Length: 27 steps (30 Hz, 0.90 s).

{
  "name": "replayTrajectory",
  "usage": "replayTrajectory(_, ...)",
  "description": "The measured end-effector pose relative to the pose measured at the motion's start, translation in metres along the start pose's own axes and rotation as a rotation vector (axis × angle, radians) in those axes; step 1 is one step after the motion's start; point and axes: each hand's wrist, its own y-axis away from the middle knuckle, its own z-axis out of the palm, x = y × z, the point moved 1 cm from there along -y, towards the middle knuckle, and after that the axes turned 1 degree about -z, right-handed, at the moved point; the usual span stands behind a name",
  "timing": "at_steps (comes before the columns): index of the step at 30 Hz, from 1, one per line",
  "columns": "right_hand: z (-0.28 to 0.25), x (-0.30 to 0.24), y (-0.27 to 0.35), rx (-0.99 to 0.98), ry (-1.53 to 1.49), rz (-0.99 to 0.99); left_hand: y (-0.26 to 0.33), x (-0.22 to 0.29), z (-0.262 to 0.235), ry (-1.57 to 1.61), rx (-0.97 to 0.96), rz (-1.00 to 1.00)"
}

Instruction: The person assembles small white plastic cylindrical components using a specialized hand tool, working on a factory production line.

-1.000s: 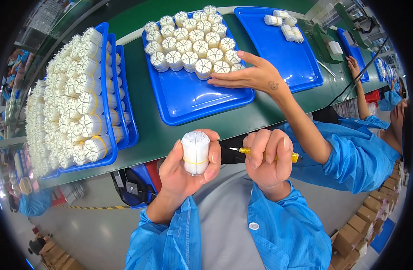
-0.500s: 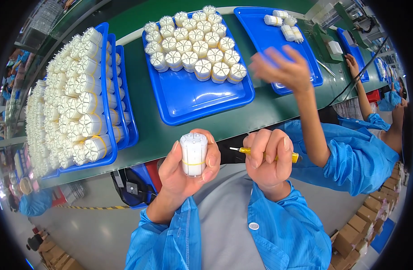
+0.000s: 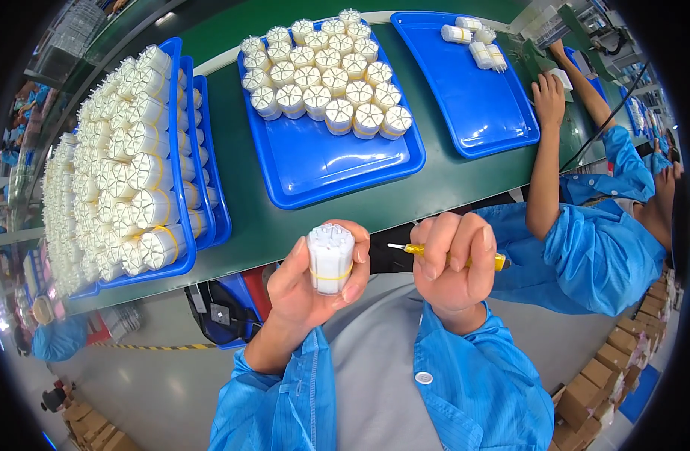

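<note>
The left hand (image 3: 315, 289) is closing its grip around a white bundle (image 3: 330, 258) banded in yellow, holding it upright just off the near edge of the green counter (image 3: 285, 225). The right hand (image 3: 454, 263) is fisting a yellow tool (image 3: 416, 250), its tip, probably metal, pointing at the bundle across a small gap. A blue tray (image 3: 322, 169) is lying beyond, open room at its front.

On the green bench (image 3: 465, 184) lie three blue trays (image 3: 337, 161), the middle one carrying about nineteen white bundles (image 3: 322, 75) and the right one four (image 3: 476, 45), plus one yellow screwdriver (image 3: 416, 250) nearby.
</note>
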Motion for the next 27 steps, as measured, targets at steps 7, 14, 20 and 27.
replayTrajectory(7,0.011,-0.012,-0.016,-0.131,0.045,0.061,0.002,-0.003,-0.002,-0.146,0.035,0.050)
replayTrajectory(14,0.016,-0.008,-0.019,-0.172,-0.004,0.136,0.004,-0.003,-0.002,-0.321,0.175,0.047)
replayTrajectory(20,0.017,-0.003,-0.020,-0.192,0.007,0.156,0.001,-0.002,-0.003,-0.358,0.154,0.055)
replayTrajectory(27,0.018,-0.001,-0.019,-0.160,0.039,0.182,0.000,-0.003,-0.006,-0.340,0.186,0.055)
